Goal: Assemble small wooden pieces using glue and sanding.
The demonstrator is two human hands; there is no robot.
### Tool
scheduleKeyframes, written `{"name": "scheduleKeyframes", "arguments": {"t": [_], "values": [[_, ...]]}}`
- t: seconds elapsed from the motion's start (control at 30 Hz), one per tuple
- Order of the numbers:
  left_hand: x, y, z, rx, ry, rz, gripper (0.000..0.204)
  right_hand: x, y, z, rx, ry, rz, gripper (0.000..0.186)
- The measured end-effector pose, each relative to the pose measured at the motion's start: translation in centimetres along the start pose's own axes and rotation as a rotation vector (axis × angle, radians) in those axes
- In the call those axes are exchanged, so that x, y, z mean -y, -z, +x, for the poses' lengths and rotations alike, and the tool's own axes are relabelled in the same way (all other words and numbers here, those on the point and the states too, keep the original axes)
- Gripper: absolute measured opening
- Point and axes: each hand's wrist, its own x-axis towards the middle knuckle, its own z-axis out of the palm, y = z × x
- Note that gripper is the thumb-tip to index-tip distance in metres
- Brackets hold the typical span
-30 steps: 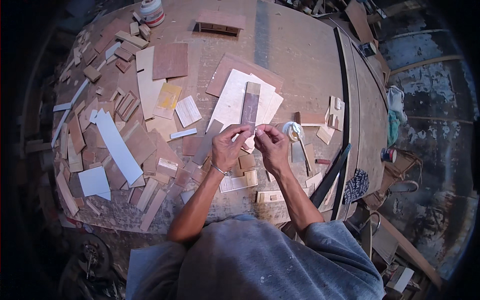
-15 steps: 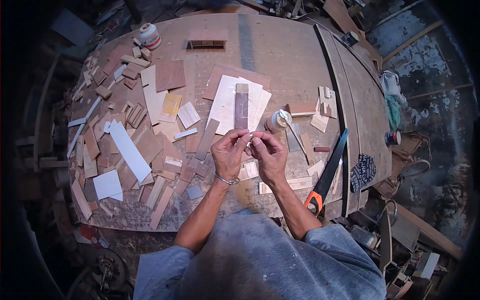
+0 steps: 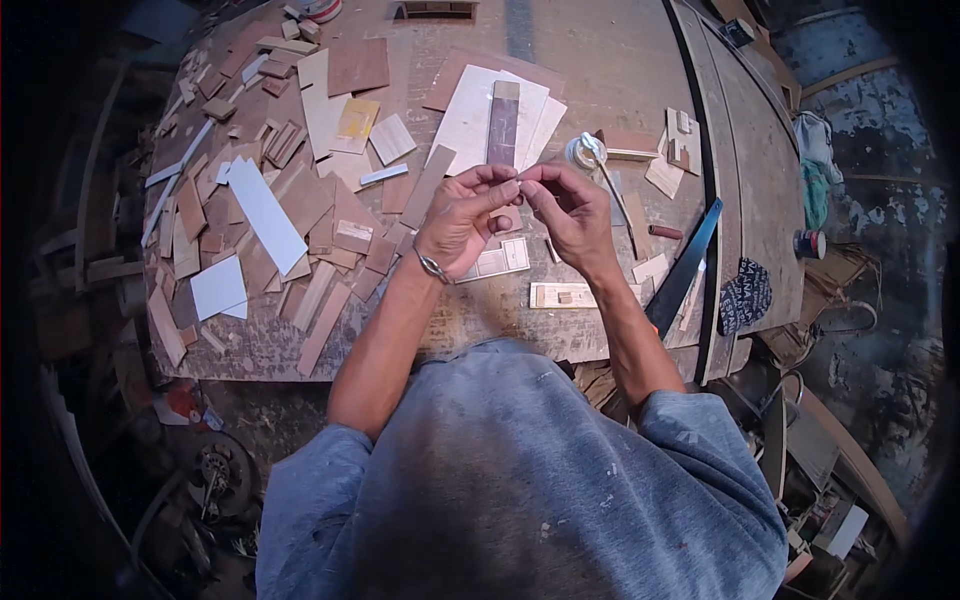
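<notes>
My left hand (image 3: 462, 218) and my right hand (image 3: 574, 220) meet above the bench, both pinching at the fingertips. Whatever lies between the tips is too small to make out. A metal bracelet circles my left wrist. Just below the hands lies a small pale wooden panel (image 3: 505, 258) with framed sections, partly covered by my left hand. Close to my right forearm is a light wood strip (image 3: 548, 295) carrying a tiny block. Beyond the fingers, a dark wooden strip (image 3: 504, 120) rests on white sheets (image 3: 456, 122). An open jar of white paste (image 3: 583, 152) stands beyond my right hand.
Wood offcuts (image 3: 293, 195) and white strips (image 3: 266, 215) crowd the bench's left side. A handsaw (image 3: 688, 262) lies at right, its orange handle mostly behind my forearm. A thin stick (image 3: 616, 193) leans from the jar. A small wooden piece with openings (image 3: 435, 12) sits at the far edge.
The view has shifted, so the bench sits higher in the picture. Both hands stay together at the fingertips; my left hand's lower fingers have spread more, and the framed panel shows more.
</notes>
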Motion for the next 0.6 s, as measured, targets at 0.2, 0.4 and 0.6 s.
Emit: {"name": "scheduleKeyframes", "arguments": {"t": [0.2, 0.4, 0.6], "values": [[0.7, -0.6, -1.4, -0.032, -0.007, 0.07, 0.019, -0.7, 1.3, -1.1, 0.029, 0.378, -0.451, 0.011], [4.3, -1.2, -3.9, -0.146, -0.013, 0.181, 0.021, -1.3, 2.3, -5.5, 0.063, 0.24, -0.377, 0.012], [7.7, -3.3, -7.7, -0.285, 0.043, 0.218, 0.023, -2.4, 3.2, -10.3, 0.0, -0.168, 0.164, 0.012]]}}
